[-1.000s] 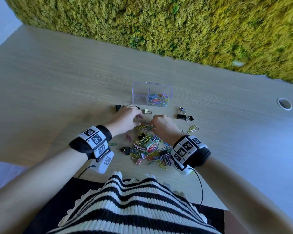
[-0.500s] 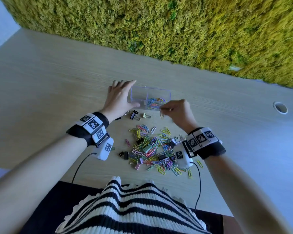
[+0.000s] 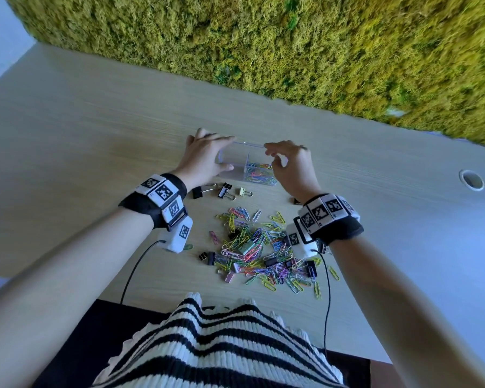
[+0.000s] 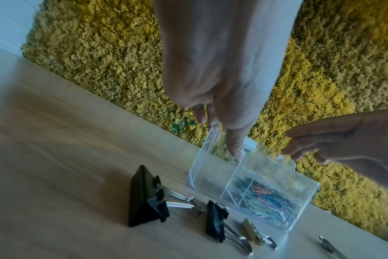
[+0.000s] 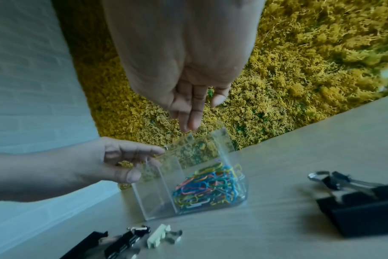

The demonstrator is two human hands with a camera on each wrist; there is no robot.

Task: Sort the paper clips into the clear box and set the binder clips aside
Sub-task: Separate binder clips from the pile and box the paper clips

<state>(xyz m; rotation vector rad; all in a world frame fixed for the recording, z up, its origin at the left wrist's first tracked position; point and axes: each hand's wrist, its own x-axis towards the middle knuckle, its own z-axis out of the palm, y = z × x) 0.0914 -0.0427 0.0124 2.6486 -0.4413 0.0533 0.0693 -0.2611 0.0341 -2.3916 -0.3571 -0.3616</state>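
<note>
The clear two-compartment box stands on the wooden table beyond the pile. Coloured paper clips fill its right compartment; the left one looks empty. My left hand grips the box's left end, thumb on the near wall and fingers over the far rim. My right hand hovers over the right compartment with its fingers loose and straight, and I see nothing in them. A mixed pile of paper clips with some binder clips in it lies nearer me.
Three binder clips lie in a row before the box: black, black, pale green. Another black binder clip sits right of the box. A moss wall backs the table; a cable hole is at the far right.
Both hands left the pile. The left went to the box's left end and took hold; the right carried clips up over the box and now has its fingers spread.
</note>
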